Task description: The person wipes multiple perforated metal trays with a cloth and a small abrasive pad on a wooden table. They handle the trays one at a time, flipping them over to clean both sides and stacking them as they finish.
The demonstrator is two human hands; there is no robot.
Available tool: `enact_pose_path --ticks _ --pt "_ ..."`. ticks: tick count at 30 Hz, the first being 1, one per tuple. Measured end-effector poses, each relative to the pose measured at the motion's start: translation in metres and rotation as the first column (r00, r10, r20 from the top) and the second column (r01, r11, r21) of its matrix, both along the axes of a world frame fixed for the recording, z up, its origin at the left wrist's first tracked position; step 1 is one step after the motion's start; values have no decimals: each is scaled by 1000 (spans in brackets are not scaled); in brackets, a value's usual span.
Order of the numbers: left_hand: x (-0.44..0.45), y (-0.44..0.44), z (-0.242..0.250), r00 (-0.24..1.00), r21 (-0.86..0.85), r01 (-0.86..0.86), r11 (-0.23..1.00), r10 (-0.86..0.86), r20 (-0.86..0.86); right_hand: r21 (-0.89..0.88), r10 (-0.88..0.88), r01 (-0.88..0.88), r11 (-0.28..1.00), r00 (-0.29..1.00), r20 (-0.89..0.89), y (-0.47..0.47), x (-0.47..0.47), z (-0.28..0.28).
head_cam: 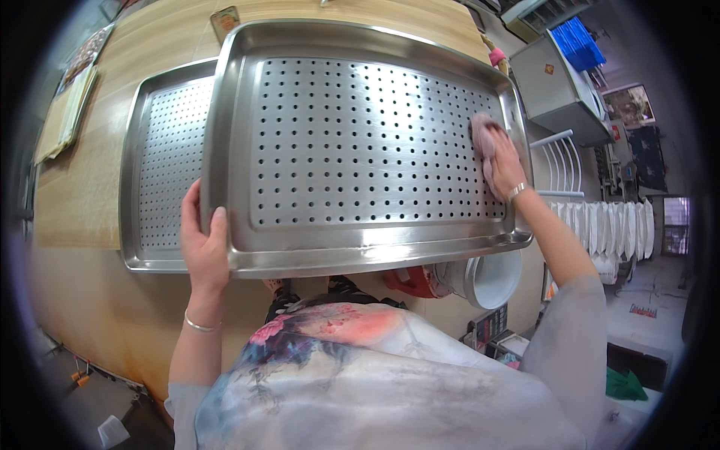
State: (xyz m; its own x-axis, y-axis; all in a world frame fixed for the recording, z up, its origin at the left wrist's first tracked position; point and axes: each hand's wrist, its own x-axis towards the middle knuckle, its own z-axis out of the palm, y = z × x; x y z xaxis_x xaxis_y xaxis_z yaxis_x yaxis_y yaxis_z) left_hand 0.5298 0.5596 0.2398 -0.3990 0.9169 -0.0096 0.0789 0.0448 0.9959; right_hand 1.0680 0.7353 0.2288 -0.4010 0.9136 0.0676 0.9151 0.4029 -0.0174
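Observation:
A large perforated stainless steel tray (360,239) fills the middle of the view, overlapping a second perforated steel tray (171,163) on the left. My left hand (207,242) grips the upper tray's left rim, thumb on the near side and fingers behind. At the tray's right end, my right hand (503,163) presses a pinkish cloth (484,135) against the perforated surface and inner wall. Part of the cloth is hidden under my fingers.
Both trays are over a wooden table (146,39). A phone-like flat object (226,23) lies behind them, with stacked papers (70,115) at far left. A white bucket (495,279) and a red container (413,283) stand below, near my legs. A white rack (559,163) is at right.

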Motion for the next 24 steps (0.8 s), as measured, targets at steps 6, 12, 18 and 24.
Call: enact_pose_path --ticks 6,12,18,24 --pt "-2 -1 -2 996 -68 -11 998 5 -89 103 -188 182 978 980 57 117 4 -18" --pt "-5 -3 -5 996 -53 18 998 -23 -86 26 -223 227 974 922 316 39 -6 7" --pt "-10 -4 -11 995 3 69 998 -69 -66 -221 -222 318 922 902 370 -104 2 51" --pt "-10 -2 -16 995 110 94 989 -98 29 -552 -463 457 697 875 140 -110 -101 62"
